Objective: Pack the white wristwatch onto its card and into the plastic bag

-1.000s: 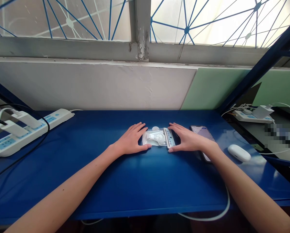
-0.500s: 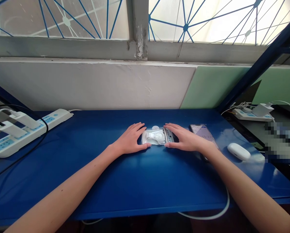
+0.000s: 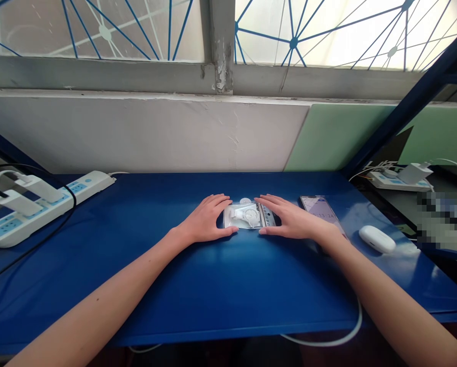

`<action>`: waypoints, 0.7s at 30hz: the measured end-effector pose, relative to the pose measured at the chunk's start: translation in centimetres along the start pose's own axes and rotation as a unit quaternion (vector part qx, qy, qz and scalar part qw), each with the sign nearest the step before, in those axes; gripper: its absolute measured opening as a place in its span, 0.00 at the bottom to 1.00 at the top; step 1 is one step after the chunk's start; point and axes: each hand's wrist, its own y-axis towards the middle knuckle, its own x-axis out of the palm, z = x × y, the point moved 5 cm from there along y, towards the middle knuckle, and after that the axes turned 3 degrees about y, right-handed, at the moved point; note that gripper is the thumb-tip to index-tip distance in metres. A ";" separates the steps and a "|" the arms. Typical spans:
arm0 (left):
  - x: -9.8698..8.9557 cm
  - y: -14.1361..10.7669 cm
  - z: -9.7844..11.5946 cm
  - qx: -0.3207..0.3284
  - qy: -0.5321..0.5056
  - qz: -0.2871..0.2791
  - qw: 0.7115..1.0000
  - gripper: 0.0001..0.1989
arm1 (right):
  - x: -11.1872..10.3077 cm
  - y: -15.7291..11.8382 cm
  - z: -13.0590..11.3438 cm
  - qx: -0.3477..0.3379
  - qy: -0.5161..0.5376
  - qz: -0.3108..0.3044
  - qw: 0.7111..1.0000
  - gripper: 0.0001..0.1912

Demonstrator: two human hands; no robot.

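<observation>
A small clear plastic packet [image 3: 247, 216] lies flat on the blue desk [image 3: 228, 285], with a white object inside whose kind I cannot make out. Its right end carries dark print, and a pale round piece shows at its far edge. My left hand [image 3: 204, 220] rests at the packet's left end, thumb and fingers apart around the corner. At the opposite end, my right hand [image 3: 289, 216] is spread the same way, fingertips over the far right edge and thumb by the near edge. Neither hand is closed round the packet.
A phone [image 3: 320, 206] lies partly hidden behind my right forearm. Right of it sits a white rounded case [image 3: 377, 239]. On the left, a white power strip [image 3: 81, 188] holds plugged-in chargers, with a black cable [image 3: 60, 216] looping beside it. A wall and windows stand behind.
My right hand's fingertips have shifted slightly left over the packet's far edge. The left hand and the packet look almost still.
</observation>
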 end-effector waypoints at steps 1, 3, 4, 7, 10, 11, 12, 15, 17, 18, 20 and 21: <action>0.0 0.0 0.0 0.002 -0.001 0.000 1.000 0.42 | 0.0 0.0 0.0 0.001 0.001 -0.001 1.000 0.50; 0.0 0.0 0.0 0.006 -0.003 0.003 1.000 0.41 | 0.0 0.0 0.0 0.002 0.002 -0.002 1.000 0.50; 0.0 0.0 0.0 0.007 -0.004 0.006 1.000 0.40 | -0.1 0.0 -0.1 0.001 0.001 -0.001 1.000 0.50; 0.0 0.0 0.0 0.009 -0.009 0.016 1.000 0.39 | -0.1 -0.1 0.0 -0.002 -0.001 0.002 1.000 0.51; 0.0 0.0 -0.1 0.015 -0.014 0.026 0.999 0.38 | -0.1 -0.1 0.3 0.002 -0.004 0.003 1.000 0.54; 0.0 0.0 -0.1 0.016 -0.013 0.029 0.999 0.37 | 0.0 -0.1 0.4 0.004 -0.007 0.004 1.000 0.55; 0.0 0.0 -0.1 0.018 -0.013 0.030 0.999 0.37 | 0.0 -0.1 0.5 0.004 -0.009 0.007 1.000 0.56; 0.0 0.0 -0.1 0.019 -0.012 0.030 0.999 0.37 | 0.1 0.0 0.5 -0.004 -0.018 0.017 1.000 0.56; 0.0 0.0 -0.1 0.019 -0.011 0.028 0.999 0.37 | 0.2 0.0 0.4 -0.007 -0.020 0.023 1.000 0.56; 0.0 0.0 -0.1 0.019 -0.010 0.028 0.999 0.37 | 0.2 0.0 0.3 -0.007 -0.019 0.024 1.000 0.56; 0.0 0.0 0.0 0.019 -0.006 0.029 0.999 0.37 | 0.2 0.0 0.3 -0.003 -0.014 0.027 1.000 0.56; -0.1 0.0 0.0 0.020 -0.005 0.029 0.999 0.37 | 0.2 0.1 0.2 -0.002 -0.011 0.028 1.000 0.56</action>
